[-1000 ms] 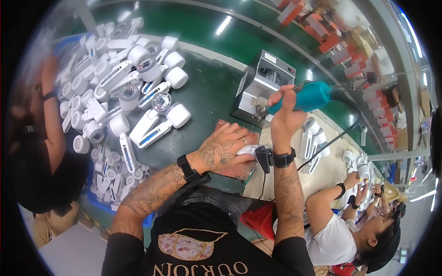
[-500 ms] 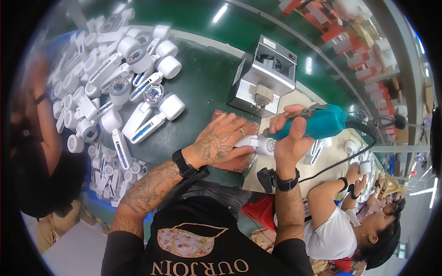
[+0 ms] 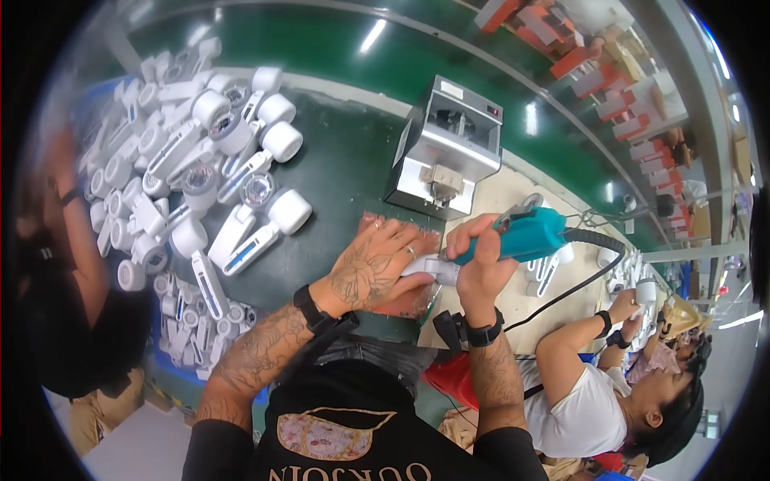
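Note:
In my right hand (image 3: 484,268) I grip a teal electric screwdriver (image 3: 521,235), lying nearly level with its tip toward the left. My left hand (image 3: 378,268) is pressed over a white handheld fan (image 3: 433,266), its thumb and fingers closed round one end. The fan's round end lies under the screwdriver tip, partly covered by my right hand; exact contact is hidden. Beneath the fan is a reddish work mat (image 3: 401,303) on the dark green table.
A large heap of white fans (image 3: 188,152) fills the left, with a blue-edged bin (image 3: 188,321) of more below. A silver-grey machine (image 3: 445,148) stands ahead. A black cord (image 3: 553,301) loops at right. Co-workers sit on both sides, the right one (image 3: 573,377) holding a white part.
The whole view has shifted slightly. The screwdriver has come a little left and nearer the fan. The fan's round end has turned, and its grille no longer shows.

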`<state>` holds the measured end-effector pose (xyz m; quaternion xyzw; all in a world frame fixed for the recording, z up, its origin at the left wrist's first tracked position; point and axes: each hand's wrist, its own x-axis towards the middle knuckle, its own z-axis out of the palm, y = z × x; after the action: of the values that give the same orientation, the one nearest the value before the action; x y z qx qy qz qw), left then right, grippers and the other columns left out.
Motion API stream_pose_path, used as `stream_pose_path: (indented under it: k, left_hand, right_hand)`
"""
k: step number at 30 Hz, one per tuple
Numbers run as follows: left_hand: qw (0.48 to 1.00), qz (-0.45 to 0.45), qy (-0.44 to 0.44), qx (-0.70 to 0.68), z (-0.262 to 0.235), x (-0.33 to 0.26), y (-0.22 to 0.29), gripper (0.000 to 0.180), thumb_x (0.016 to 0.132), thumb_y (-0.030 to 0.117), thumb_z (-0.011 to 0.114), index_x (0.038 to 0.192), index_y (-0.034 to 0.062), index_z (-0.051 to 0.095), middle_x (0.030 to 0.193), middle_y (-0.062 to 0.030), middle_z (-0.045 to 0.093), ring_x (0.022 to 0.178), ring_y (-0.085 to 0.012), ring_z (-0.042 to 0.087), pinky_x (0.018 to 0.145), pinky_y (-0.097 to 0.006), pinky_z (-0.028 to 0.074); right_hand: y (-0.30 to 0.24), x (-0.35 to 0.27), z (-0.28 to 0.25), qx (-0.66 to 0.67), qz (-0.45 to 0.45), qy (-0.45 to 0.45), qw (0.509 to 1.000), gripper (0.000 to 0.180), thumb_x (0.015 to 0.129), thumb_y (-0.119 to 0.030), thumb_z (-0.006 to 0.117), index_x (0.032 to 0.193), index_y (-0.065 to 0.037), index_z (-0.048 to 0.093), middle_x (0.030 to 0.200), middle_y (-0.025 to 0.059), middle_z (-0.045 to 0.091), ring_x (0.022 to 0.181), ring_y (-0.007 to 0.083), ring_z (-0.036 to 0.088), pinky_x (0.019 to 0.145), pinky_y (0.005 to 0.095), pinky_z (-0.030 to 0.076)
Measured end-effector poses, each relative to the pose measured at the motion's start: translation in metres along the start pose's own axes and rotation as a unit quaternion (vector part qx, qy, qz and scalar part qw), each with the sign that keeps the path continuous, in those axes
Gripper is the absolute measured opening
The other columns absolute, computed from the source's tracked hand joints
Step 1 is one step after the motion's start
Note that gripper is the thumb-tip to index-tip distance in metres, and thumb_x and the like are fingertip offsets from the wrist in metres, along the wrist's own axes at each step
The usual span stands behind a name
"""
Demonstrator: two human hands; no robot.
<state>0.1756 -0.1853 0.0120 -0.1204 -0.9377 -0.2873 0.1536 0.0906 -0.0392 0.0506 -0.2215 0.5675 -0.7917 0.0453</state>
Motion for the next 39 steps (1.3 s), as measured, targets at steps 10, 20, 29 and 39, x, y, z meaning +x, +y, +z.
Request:
stream_pose_path:
  k: [10,20,29,39]
  left_hand:
    - [1.000,-0.004,-0.001,-0.009,0.001,-0.002,0.000,0.052,0.091,0.043,0.061,0.129,0.0090,0.057,0.117,-0.0102,0.058,0.110,-0.0289,0.051,0.099,-0.043,0.040]
    - [0.999,0.000,-0.002,-0.037,0.002,-0.007,0.000,0.050,0.090,0.041,0.063,0.128,0.0104,0.058,0.118,-0.0104,0.058,0.112,-0.0292,0.051,0.099,-0.042,0.041]
    - [1.000,-0.016,0.013,-0.021,0.003,-0.008,0.000,0.048,0.089,0.037,0.062,0.129,0.0104,0.059,0.118,-0.0118,0.060,0.110,-0.0310,0.053,0.098,-0.043,0.042]
    - [0.997,0.001,0.034,-0.065,0.004,-0.005,-0.006,0.043,0.086,0.031,0.065,0.124,0.0107,0.061,0.113,-0.0092,0.059,0.105,-0.0288,0.054,0.094,-0.041,0.043]
  right_hand:
    - [-0.017,0.014,0.012,-0.056,0.043,0.015,0.997,0.026,0.098,-0.026,0.060,0.095,-0.001,0.055,0.066,0.0072,0.053,0.056,0.0167,0.052,0.055,0.0302,0.045]
    - [0.007,0.071,0.032,-0.064,-0.085,0.012,0.994,0.022,0.100,-0.022,0.057,0.096,-0.001,0.055,0.068,0.0055,0.056,0.059,0.0156,0.057,0.056,0.0284,0.047]
    - [-0.024,0.026,0.026,-0.068,-0.023,0.030,0.997,0.035,0.099,-0.035,0.060,0.098,0.000,0.056,0.066,0.0056,0.054,0.058,0.0163,0.054,0.055,0.0291,0.046]
    - [-0.020,-0.018,-0.006,-0.023,-0.012,-0.014,1.000,0.051,0.095,-0.046,0.064,0.108,0.002,0.054,0.067,0.0080,0.052,0.057,0.0190,0.051,0.056,0.0330,0.043]
